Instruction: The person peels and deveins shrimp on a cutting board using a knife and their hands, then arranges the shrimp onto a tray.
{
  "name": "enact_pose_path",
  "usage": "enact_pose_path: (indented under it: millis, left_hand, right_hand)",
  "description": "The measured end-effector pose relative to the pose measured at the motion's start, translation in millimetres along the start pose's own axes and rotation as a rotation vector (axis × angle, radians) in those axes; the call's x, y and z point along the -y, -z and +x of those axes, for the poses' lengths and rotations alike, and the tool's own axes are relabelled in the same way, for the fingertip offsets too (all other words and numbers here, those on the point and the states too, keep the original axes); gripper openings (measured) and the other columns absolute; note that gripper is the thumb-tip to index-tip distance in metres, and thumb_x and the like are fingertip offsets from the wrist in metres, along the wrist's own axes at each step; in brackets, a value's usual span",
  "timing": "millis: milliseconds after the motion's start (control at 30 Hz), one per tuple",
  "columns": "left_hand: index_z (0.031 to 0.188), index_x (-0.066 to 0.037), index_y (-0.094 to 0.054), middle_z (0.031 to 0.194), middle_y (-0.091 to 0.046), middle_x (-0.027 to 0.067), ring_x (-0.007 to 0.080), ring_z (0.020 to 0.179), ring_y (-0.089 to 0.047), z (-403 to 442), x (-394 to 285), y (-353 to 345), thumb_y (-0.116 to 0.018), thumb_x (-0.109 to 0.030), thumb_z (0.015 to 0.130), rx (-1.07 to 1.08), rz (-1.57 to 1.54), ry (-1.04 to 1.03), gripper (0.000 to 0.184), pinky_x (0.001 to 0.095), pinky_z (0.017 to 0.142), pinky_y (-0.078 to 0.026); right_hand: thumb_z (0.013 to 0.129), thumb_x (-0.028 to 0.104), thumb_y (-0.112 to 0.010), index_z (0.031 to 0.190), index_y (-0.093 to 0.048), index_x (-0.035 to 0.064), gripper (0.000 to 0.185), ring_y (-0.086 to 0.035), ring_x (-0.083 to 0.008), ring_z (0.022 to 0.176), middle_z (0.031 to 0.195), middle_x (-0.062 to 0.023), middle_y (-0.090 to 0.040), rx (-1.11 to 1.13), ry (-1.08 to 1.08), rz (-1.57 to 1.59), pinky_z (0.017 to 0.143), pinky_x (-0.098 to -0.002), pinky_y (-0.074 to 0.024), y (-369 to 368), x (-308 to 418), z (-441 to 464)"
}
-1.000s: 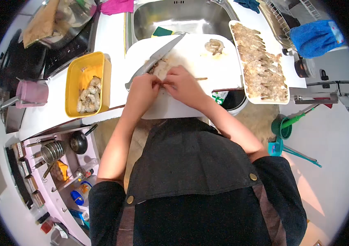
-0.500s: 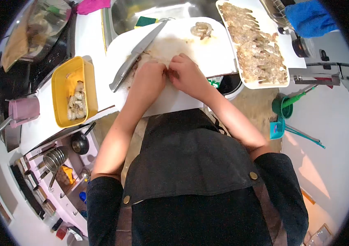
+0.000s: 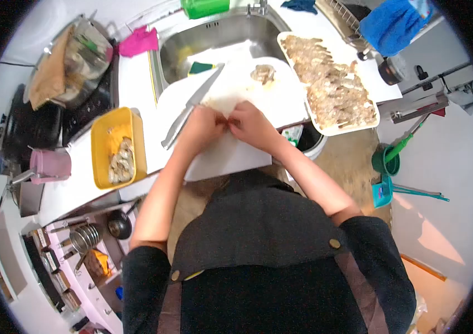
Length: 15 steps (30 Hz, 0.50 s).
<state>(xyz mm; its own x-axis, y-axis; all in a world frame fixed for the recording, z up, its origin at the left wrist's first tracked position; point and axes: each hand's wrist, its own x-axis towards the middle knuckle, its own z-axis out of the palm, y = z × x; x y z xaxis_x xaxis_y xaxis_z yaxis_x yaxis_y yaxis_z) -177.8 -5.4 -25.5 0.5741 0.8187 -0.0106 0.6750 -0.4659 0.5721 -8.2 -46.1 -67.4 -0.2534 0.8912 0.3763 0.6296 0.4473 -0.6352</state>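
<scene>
My left hand and my right hand meet over the near edge of a white cutting board. Their fingers are pinched together, and whatever lies between the fingertips is hidden. A large knife rests slantwise on the board, just beside my left hand. At the board's far right lie a few shrimp. Rows of grey-brown shrimp fill a cream tray to the right. On the left, a yellow container holds several paler, peeled-looking shrimp.
Behind the board is a steel sink with a green-and-yellow sponge at its near side. A pink cloth and a pink cup are on the left. Below the counter's right side stands a bin.
The view has shifted, so the counter sits lower and more of the sink shows. My hands stay pinched together over the board; the knife and shrimp keep their places.
</scene>
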Motion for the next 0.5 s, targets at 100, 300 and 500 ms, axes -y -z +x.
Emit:
enact_pose_path:
  millis: [100, 300, 500]
  left_hand:
    - [0.087, -0.002, -0.071, 0.083, -0.067, 0.0202, 0.0373, 0.078, -0.065, 1, -2, -11, -0.062, -0.012, 0.077, -0.002, 0.077, -0.007, 0.016, 0.0432, 0.077, -0.052]
    - [0.084, -0.004, -0.070, 0.083, -0.066, 0.0199, 0.0372, 0.083, -0.064, -2, -7, -21, -0.059, -0.012, 0.077, -0.073, 0.096, -0.047, 0.015, 0.0465, 0.080, -0.050]
    - [0.082, 0.000, -0.069, 0.081, -0.066, 0.0209, 0.0380, 0.078, -0.064, -2, -4, -22, -0.058, -0.009, 0.078, -0.116, -0.040, -0.066, 0.014, 0.0458, 0.076, -0.050]
  right_hand:
    - [0.071, 0.006, -0.062, 0.075, -0.063, 0.0009, 0.007, -0.056, -0.0348, 0.089, 0.082, -0.0147, -0.058, 0.016, -0.033, 0.035, 0.079, -0.0431, -0.0494, 8, -1, -4]
    - [0.071, 0.004, -0.062, 0.076, -0.062, -0.0003, 0.006, -0.056, -0.0349, 0.089, 0.080, -0.0144, -0.058, -0.038, -0.076, -0.036, 0.080, -0.0421, -0.0484, 1, 8, -11]
    - [0.073, 0.001, -0.064, 0.081, -0.063, -0.0013, 0.008, -0.056, -0.0333, 0.088, 0.081, -0.0146, -0.059, -0.058, -0.138, -0.020, 0.078, -0.0405, -0.0475, 11, 10, -13]
